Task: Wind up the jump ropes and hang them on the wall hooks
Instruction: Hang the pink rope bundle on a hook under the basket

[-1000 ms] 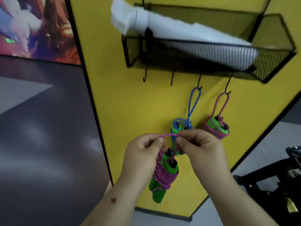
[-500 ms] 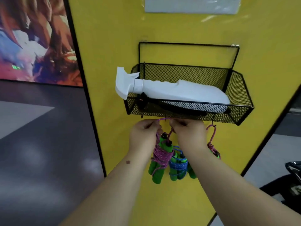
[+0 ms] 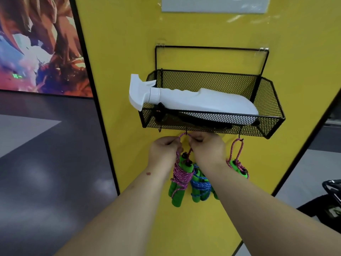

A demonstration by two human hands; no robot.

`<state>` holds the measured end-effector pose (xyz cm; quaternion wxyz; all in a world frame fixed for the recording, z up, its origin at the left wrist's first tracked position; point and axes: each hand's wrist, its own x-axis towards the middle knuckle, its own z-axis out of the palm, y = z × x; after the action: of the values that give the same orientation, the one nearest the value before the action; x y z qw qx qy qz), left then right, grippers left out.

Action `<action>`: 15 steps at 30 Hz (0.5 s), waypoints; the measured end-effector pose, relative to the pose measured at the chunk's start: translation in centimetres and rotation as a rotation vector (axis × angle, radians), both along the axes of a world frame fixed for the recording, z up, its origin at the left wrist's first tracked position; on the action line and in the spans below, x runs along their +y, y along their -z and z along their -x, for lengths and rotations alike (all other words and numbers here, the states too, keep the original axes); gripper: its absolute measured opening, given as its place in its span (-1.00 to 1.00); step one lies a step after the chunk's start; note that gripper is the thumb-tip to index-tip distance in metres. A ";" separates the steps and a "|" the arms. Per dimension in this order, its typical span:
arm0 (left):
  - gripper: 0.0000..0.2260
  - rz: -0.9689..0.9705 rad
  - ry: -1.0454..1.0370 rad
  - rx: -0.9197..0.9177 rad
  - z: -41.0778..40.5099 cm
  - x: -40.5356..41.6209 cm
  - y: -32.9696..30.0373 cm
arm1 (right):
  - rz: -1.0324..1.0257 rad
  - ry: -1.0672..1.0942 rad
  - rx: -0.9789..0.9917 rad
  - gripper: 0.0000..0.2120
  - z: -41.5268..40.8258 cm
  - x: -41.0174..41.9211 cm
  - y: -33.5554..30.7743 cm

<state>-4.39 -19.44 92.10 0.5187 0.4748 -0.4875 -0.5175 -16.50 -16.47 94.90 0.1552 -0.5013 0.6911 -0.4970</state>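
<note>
A wound pink jump rope (image 3: 180,177) with green handles hangs from its top loop, which both hands pinch right at a black hook (image 3: 186,131) under the basket. My left hand (image 3: 164,150) grips the loop's left side and my right hand (image 3: 207,149) its right side. Behind my right wrist hangs a wound blue rope (image 3: 200,187), its loop hidden. A second pink rope (image 3: 238,164) hangs from the rightmost hook (image 3: 239,134). An empty hook (image 3: 160,129) sits at the far left.
A black wire mesh basket (image 3: 271,111) is fixed to the yellow wall panel (image 3: 120,52) and holds a white spray bottle (image 3: 193,100) lying on its side. A colourful poster (image 3: 36,43) is at the left, and dark equipment (image 3: 330,200) stands at the lower right.
Both hands have lifted the wound pink rope from chest height up to the hooks under the basket. The view has tilted up, showing the whole basket.
</note>
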 end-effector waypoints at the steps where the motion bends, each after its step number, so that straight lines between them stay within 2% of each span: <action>1: -0.85 0.017 0.005 -0.029 0.0 0.1 0.1 | -0.006 -0.004 0.013 -0.87 0.0 0.0 0.0; 4: -0.89 0.096 -0.019 -0.183 -0.4 0.9 -0.1 | -0.014 -0.008 0.105 -0.89 0.0 0.3 0.0; 8: -0.84 0.258 -0.075 -0.512 -1.6 2.5 -0.5 | 0.002 -0.007 0.230 -0.89 -0.1 1.5 0.5; 12: -0.87 0.435 -0.125 -0.688 -2.7 4.1 -0.1 | 0.052 -0.031 0.372 -0.84 -0.2 3.4 1.0; 15: -0.78 0.547 -0.145 -0.860 -3.3 5.3 0.7 | 0.099 -0.064 0.525 -0.83 -1.0 4.8 1.9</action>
<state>-1.05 -14.19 91.41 0.4108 0.5242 -0.7403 -0.0917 -15.53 -11.71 92.98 -0.0383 -0.6415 0.6663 -0.3782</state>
